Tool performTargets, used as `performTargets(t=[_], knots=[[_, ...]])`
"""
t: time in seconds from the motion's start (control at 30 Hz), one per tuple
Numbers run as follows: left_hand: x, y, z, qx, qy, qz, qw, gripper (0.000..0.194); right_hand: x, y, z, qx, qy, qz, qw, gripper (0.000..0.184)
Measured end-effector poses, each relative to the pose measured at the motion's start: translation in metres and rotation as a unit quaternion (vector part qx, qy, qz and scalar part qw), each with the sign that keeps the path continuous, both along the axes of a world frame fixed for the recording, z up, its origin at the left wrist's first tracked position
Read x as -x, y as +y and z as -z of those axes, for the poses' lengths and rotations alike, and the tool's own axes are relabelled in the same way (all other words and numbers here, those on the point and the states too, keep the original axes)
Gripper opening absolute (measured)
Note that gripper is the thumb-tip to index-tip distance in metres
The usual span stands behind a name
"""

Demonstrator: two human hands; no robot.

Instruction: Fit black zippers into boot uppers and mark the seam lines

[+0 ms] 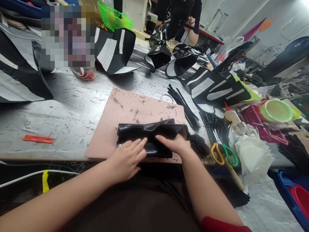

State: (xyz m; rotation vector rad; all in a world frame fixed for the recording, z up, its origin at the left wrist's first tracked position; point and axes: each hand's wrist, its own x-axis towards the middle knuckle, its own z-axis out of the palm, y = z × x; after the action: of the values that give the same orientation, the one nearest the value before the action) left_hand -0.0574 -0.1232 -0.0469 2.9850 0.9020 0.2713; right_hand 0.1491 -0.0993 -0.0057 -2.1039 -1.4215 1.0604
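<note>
A glossy black leather piece, folded and shaped like a boot shaft, lies across a pinkish work board at the table's front edge. Flat on its near left part rests my left hand, its fingers stretched out. My right hand grips the right end, with the thumb on top and the other fingers hidden in or beneath the leather. A seam runs along the upper edge of the piece. Just right of my right hand is a dark bunched strip.
Scissors with orange and green handles lie at right, near white cut pieces. Black strips lie beyond the board. An orange-red strip is at left. Black panels stand behind; another person works across the table.
</note>
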Motion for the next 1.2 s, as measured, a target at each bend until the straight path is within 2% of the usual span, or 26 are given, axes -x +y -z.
performTargets(t=[0.17, 0.33, 0.43, 0.53, 0.63, 0.73, 0.93, 1.2], knots=[[-0.002, 0.002, -0.001, 0.000, 0.014, -0.007, 1.000, 0.037, -0.003, -0.001, 0.003, -0.030, -0.014, -0.009, 0.999, 0.054], [-0.013, 0.006, -0.011, -0.017, 0.059, 0.013, 0.998, 0.035, 0.001, -0.001, 0.009, -0.058, -0.036, -0.026, 0.997, 0.050], [-0.026, 0.005, -0.016, -0.011, 0.097, 0.007, 0.995, 0.050, 0.004, -0.002, 0.012, -0.093, -0.062, -0.077, 0.991, 0.050], [-0.040, 0.002, -0.017, -0.005, 0.131, -0.010, 0.991, 0.066, 0.001, -0.005, 0.011, -0.127, -0.083, -0.094, 0.984, 0.047], [-0.050, -0.001, -0.015, -0.010, 0.140, -0.006, 0.990, 0.066, -0.013, -0.005, 0.007, -0.095, -0.068, -0.102, 0.988, 0.049], [-0.054, -0.004, -0.011, 0.000, 0.139, -0.003, 0.990, 0.070, -0.028, 0.001, 0.006, -0.061, -0.033, -0.123, 0.990, 0.040], [-0.054, -0.004, -0.011, -0.002, 0.141, -0.008, 0.990, 0.068, -0.031, 0.014, 0.013, -0.092, -0.094, -0.078, 0.988, 0.032], [-0.067, 0.004, -0.018, 0.009, 0.134, -0.010, 0.991, 0.055, -0.031, 0.019, 0.022, -0.098, -0.089, -0.087, 0.987, 0.029]])
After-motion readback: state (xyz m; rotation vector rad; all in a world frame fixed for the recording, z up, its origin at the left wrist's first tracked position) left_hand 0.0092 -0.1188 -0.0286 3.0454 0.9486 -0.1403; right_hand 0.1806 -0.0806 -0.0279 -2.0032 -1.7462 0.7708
